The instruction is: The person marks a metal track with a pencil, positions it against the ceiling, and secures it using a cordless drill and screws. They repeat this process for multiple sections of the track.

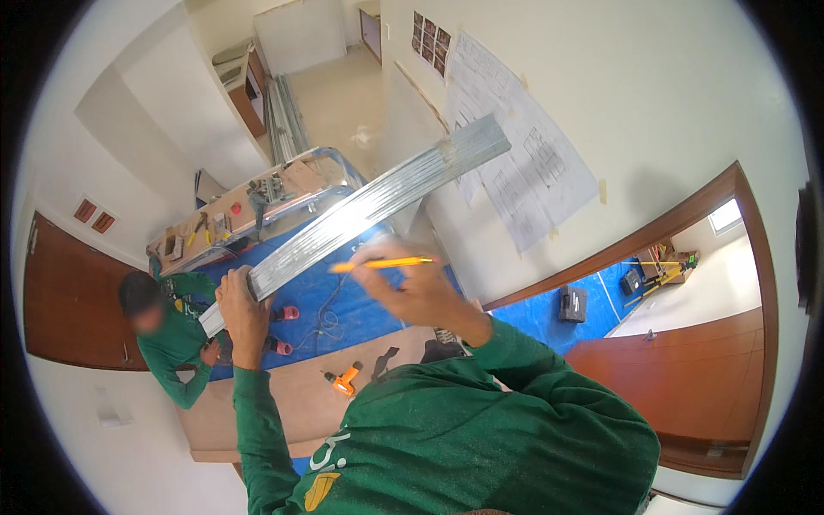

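A: ok so what's the left hand got?

B: a long silvery metal bar with ridges running along it. Fingers are wrapped around it close to the lower-left end, and a short bit pokes out past the hand. The rest slants up and to the right, raised above the floor.

A: and the right hand?

B: kinda blurry, but the fingers are closed around a yellow pencil, tip pointing left. It's just below the bar in this view, can't tell if it's touching.

A: that far end looks like it's on the wall drawings?

B: it overlaps the taped-up sheets from this angle, but no clue whether there's contact.

A: anything on the brown tabletop?

B: yeah, an orange drill, lying right in front of the person. Behind that there's blue sheeting on the floor, and a co-worker in a green top is off to the left. Through the doorway on the right, a dark case sits on more blue.
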A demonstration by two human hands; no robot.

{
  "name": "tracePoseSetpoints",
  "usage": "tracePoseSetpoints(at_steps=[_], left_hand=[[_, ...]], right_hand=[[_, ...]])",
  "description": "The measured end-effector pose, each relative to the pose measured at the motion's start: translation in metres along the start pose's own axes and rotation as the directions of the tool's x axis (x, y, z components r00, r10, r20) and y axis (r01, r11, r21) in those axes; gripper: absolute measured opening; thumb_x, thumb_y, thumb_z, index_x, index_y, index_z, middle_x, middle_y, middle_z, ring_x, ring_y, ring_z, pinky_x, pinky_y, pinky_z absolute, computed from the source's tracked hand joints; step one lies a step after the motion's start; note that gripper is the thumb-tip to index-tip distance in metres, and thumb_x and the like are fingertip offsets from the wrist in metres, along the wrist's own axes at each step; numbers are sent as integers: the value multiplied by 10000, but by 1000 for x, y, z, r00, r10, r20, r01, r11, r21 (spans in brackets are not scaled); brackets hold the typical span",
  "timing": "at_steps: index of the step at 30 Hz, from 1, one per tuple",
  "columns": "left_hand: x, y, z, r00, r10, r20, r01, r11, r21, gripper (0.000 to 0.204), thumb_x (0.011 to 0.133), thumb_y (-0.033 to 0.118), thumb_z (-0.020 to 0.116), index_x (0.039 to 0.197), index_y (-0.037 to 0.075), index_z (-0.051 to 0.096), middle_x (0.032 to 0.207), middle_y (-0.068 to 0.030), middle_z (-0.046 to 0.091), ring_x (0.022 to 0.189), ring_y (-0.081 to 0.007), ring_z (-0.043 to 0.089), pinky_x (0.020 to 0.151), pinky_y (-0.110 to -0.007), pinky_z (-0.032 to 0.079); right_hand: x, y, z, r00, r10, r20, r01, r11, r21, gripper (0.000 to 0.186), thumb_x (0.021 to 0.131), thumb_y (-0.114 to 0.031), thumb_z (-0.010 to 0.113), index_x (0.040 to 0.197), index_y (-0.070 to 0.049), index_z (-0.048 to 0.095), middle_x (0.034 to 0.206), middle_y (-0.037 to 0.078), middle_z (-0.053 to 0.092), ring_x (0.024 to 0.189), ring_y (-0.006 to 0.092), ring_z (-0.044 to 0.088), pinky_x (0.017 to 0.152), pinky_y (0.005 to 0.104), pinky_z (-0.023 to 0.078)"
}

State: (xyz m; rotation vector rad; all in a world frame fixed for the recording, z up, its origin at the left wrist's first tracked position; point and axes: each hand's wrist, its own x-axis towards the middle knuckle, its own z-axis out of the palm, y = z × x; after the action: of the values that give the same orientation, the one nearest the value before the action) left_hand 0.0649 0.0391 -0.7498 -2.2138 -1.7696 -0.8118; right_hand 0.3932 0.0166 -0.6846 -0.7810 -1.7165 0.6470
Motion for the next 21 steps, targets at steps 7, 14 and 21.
tracePoseSetpoints(at_steps=[7,14,21], left_hand=[[-72,-21,-1,988,3,156,10,997,-78,552,725,156,884,1198,57,617,1078,-141,637,1031,-377,596,886,-472,420],[-95,27,16,917,-50,396,31,998,54,457,766,252,864,1115,96,612,1009,-88,632,981,-327,618,798,-476,425],[-96,83,12,901,-181,395,171,983,59,437,738,217,854,1113,104,660,977,-61,664,958,-290,650,837,-464,448]], right_hand=[[16,14,-132,797,77,-599,-180,977,-115,187,1102,-154,557,1153,-1,651,1032,101,707,909,156,650,831,315,520],[-10,13,-45,962,254,100,-267,951,158,122,1024,-38,638,1132,-10,688,935,64,736,861,100,666,791,254,528],[-40,37,32,727,460,510,-579,810,95,152,1015,-40,660,1163,-3,662,1004,75,720,924,118,698,832,275,568]])
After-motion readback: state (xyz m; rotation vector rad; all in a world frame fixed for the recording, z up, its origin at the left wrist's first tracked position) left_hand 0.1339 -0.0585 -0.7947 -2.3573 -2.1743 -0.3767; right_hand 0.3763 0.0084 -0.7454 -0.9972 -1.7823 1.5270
